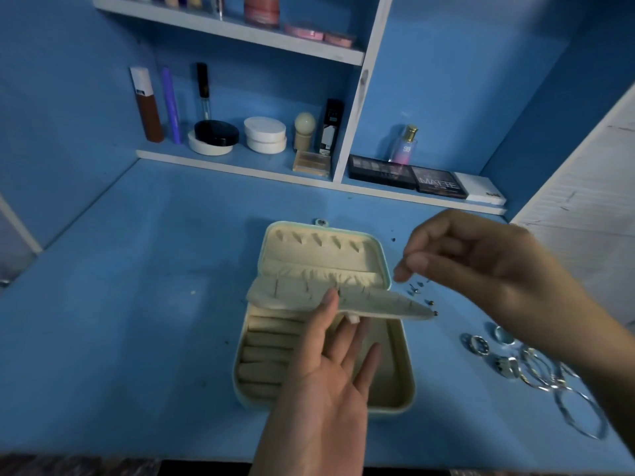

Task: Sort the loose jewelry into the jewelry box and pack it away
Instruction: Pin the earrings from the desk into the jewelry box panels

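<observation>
- The left hand (330,365) pinches the earring flap (378,302) of the open jewelry box (395,389), thumb on top, fingers beneath.
- The right hand (481,262) hovers with its fingertips pressed together; it is too blurred to tell whether they hold anything.
- Loose stud earrings (414,290) lie just below those fingertips.
- Rings (479,345) and bangles (577,413) lie under the wrist.

**One head-worn view, looking forward and down**

You see everything through a single wide-angle camera on your head. It looks down over the blue desk (137,269) from the desk's near edge and faces the back wall. The shelves (213,163) run across the top of the frame, bent by the lens. The open jewelry box (395,379) sits near the centre, close below you. Your left hand (330,369) enters from the bottom edge, holding the box's flap (378,302). Your right hand (481,259) comes in from the right.
</observation>
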{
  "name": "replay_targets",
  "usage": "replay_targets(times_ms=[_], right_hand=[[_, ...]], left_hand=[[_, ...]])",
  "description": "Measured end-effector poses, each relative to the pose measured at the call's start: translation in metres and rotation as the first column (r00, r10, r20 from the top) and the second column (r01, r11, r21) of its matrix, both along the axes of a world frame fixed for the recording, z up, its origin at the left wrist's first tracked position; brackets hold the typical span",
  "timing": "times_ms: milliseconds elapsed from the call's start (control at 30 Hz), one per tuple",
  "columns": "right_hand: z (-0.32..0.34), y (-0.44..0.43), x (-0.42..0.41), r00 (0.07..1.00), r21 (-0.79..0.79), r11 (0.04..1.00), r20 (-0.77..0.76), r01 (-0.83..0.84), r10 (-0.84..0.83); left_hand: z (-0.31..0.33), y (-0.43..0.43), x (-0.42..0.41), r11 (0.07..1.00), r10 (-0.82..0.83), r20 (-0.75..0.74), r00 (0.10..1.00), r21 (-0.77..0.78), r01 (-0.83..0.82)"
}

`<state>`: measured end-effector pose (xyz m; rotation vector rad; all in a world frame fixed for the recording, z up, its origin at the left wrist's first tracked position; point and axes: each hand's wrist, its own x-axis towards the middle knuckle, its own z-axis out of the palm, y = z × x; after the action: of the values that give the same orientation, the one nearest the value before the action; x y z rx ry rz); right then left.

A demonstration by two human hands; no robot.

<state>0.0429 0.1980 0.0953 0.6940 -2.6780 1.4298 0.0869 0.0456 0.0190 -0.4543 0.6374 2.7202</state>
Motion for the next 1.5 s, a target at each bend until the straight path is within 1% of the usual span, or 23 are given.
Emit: replay_targets(times_ms=[33, 100, 200, 267, 333, 567, 767, 967, 1133, 1267, 1500], right_hand=[[-0.002, 0.001, -0.009, 1.000, -0.014, 1.000, 0.022, 0.017, -0.017], [-0.008, 0.001, -0.025, 0.995, 0.044, 0.998, 0.096, 0.033, -0.037], [-0.018, -0.001, -0.039, 0.975, 0.147, 0.989, 0.222, -0.031, -0.003], [-0.023, -0.003, -0.041, 0.963, 0.204, 0.977, 0.269, -0.057, 0.001], [-0.026, -0.004, -0.043, 0.956, 0.228, 0.972, 0.292, -0.062, -0.007], [-0.027, -0.006, -0.045, 0.954, 0.265, 0.962, 0.298, -0.067, -0.016], [-0.028, -0.005, -0.047, 0.957, 0.254, 0.963, 0.289, -0.093, 0.016], [-0.026, -0.008, -0.047, 0.959, 0.276, 0.952, 0.280, -0.130, 0.049], [-0.026, -0.008, -0.047, 0.968, 0.327, 0.932, 0.238, -0.153, 0.076], [-0.025, -0.010, -0.049, 0.969, 0.381, 0.904, 0.215, -0.196, 0.119], [-0.013, -0.012, -0.054, 0.947, 0.417, 0.865, 0.270, -0.280, 0.177]], left_hand=[[-0.002, 0.000, 0.001, 1.000, 0.001, 0.000, 1.000, 0.012, -0.001], [-0.006, -0.002, 0.003, 1.000, 0.010, -0.011, 1.000, 0.019, -0.009], [-0.009, -0.002, 0.006, 1.000, 0.011, -0.049, 0.999, 0.015, -0.011], [-0.011, -0.002, 0.006, 0.999, 0.019, -0.058, 0.998, 0.028, -0.018], [-0.012, -0.002, 0.006, 0.999, 0.019, -0.062, 0.998, 0.036, -0.017], [-0.014, -0.003, 0.006, 0.997, 0.015, -0.071, 0.997, 0.078, -0.010], [-0.015, -0.003, 0.006, 0.997, 0.013, -0.082, 0.997, 0.076, -0.007], [-0.016, -0.004, 0.006, 0.997, -0.004, -0.101, 0.995, 0.076, 0.012], [-0.016, -0.005, 0.006, 0.996, -0.014, -0.122, 0.992, 0.084, 0.024], [-0.018, -0.006, 0.006, 0.995, -0.012, -0.112, 0.994, 0.093, 0.023], [-0.017, -0.005, 0.006, 0.995, -0.003, -0.099, 0.995, 0.103, 0.014]])
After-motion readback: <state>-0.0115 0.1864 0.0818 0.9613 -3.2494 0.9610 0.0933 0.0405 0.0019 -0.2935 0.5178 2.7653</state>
